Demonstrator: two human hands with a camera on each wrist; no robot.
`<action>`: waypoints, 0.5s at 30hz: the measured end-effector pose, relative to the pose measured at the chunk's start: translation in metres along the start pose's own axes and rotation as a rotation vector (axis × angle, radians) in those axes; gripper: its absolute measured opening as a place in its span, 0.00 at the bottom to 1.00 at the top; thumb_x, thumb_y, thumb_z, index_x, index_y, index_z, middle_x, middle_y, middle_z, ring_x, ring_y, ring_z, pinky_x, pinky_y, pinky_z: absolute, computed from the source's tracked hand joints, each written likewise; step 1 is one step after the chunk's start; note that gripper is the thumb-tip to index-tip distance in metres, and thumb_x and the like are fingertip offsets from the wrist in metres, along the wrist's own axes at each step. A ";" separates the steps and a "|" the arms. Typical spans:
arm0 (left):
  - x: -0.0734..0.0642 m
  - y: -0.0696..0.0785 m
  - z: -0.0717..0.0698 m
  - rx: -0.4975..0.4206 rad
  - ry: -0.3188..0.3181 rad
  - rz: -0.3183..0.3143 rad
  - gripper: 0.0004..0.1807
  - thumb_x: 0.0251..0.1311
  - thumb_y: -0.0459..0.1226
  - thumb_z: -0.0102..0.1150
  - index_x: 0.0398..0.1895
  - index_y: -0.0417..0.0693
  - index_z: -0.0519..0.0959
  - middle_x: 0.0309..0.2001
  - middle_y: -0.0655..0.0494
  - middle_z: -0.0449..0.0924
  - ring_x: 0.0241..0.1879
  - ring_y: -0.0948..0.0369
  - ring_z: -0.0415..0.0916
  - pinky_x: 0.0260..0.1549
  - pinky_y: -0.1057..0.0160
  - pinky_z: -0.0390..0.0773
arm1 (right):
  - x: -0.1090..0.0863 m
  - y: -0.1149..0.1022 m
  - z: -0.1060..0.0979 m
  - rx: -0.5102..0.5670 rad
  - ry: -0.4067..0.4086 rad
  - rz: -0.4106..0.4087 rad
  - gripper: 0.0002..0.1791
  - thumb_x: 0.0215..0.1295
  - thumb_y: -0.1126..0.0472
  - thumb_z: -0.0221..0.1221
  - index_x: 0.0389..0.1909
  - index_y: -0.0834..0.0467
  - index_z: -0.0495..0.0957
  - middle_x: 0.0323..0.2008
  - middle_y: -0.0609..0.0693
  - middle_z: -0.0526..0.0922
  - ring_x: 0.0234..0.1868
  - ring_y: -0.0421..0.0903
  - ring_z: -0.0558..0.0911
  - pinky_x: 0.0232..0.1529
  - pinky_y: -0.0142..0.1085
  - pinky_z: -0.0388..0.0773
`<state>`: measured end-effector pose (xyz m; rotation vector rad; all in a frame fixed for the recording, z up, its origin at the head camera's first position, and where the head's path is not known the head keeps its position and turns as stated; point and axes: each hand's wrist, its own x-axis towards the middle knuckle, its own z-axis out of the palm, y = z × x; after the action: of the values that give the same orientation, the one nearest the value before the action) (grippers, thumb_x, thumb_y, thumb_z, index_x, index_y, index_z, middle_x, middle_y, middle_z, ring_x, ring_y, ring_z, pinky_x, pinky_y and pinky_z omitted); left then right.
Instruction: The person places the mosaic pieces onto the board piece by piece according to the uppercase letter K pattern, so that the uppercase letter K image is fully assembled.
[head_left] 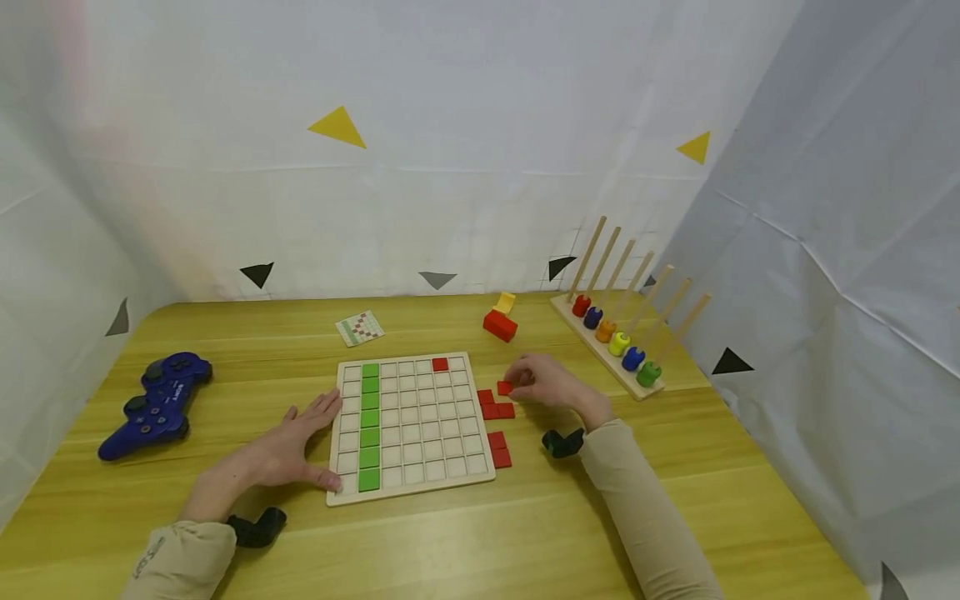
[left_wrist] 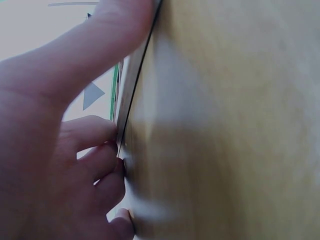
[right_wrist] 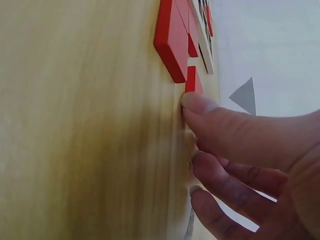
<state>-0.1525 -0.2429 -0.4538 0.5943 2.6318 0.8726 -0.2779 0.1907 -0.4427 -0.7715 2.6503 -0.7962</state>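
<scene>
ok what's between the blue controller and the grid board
In the head view, the left hand lies there, touching the grid board's left edge; from the hand to the blue controller, just bare tabletop.

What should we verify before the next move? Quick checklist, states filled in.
1. Left grip at the left edge of the pale wooden grid board: ok, thumb at the near corner.
2. Right grip on a red square tile: ok, thumb touches it.
3. That tile lifted clear of the table: cannot tell.
4. Low path to the board free: not ok, loose red square tiles lie along its right edge.
5. Green square tiles complete in the second column from left: ok, seven cells filled.
6. Small printed card uncovered behind the board: ok.
</scene>
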 end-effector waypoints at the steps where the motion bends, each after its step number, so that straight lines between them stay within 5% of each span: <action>1: 0.000 0.000 0.000 0.001 0.000 -0.001 0.69 0.42 0.60 0.76 0.79 0.35 0.48 0.80 0.38 0.37 0.78 0.37 0.33 0.70 0.29 0.32 | 0.000 0.000 0.000 -0.008 0.005 0.004 0.12 0.64 0.61 0.67 0.47 0.58 0.84 0.43 0.50 0.81 0.44 0.46 0.79 0.48 0.41 0.80; 15: 0.000 0.001 -0.001 0.004 0.004 -0.006 0.69 0.42 0.60 0.76 0.79 0.35 0.48 0.80 0.38 0.37 0.78 0.37 0.33 0.71 0.30 0.32 | 0.003 0.002 0.002 -0.127 0.024 -0.008 0.09 0.65 0.60 0.67 0.43 0.58 0.82 0.39 0.48 0.79 0.41 0.44 0.78 0.46 0.39 0.79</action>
<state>-0.1521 -0.2423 -0.4523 0.5864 2.6379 0.8685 -0.2811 0.1897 -0.4459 -0.8096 2.7425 -0.6475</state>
